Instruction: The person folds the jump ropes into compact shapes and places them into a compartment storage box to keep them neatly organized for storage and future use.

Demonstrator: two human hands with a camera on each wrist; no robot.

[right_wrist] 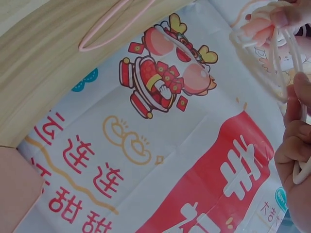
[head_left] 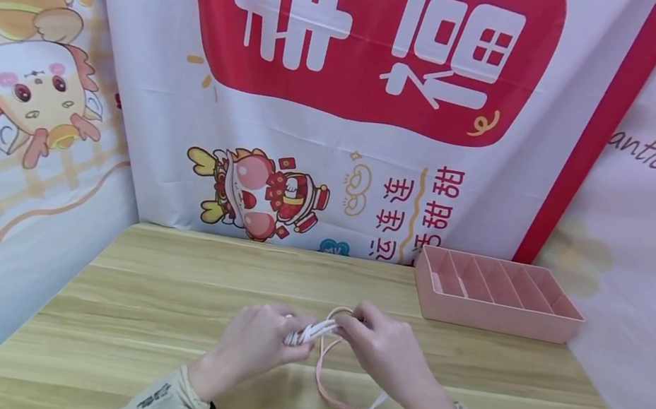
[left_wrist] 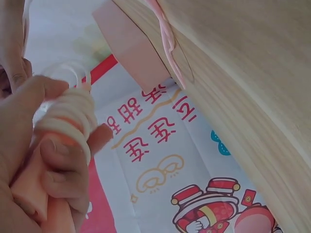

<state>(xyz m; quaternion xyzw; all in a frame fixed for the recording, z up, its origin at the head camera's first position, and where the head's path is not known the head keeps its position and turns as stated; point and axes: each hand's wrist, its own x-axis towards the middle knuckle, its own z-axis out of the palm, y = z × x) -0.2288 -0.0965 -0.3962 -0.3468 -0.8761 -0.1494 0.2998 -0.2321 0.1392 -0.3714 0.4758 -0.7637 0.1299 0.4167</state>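
My left hand (head_left: 257,338) grips a pink-and-white cord (head_left: 314,331), bunched into white coils at its fingers. The left wrist view shows these coils (left_wrist: 68,120) wound round smooth pink, handle-like pieces (left_wrist: 32,190) that lie inside the curled fingers. To the right, and close by, my right hand (head_left: 384,355) pinches strands of the same cord between thumb and fingers. White strands (right_wrist: 272,68) stretch between the two hands in the right wrist view. From the hands a thin loop, mostly pink with a white stretch, droops toward the table.
On the table's back right corner stands a pink box (head_left: 497,317) with several upright dividers. The wooden table (head_left: 158,299) spreads beneath both hands. Printed cloth hangs behind the table (head_left: 326,133) and along both sides.
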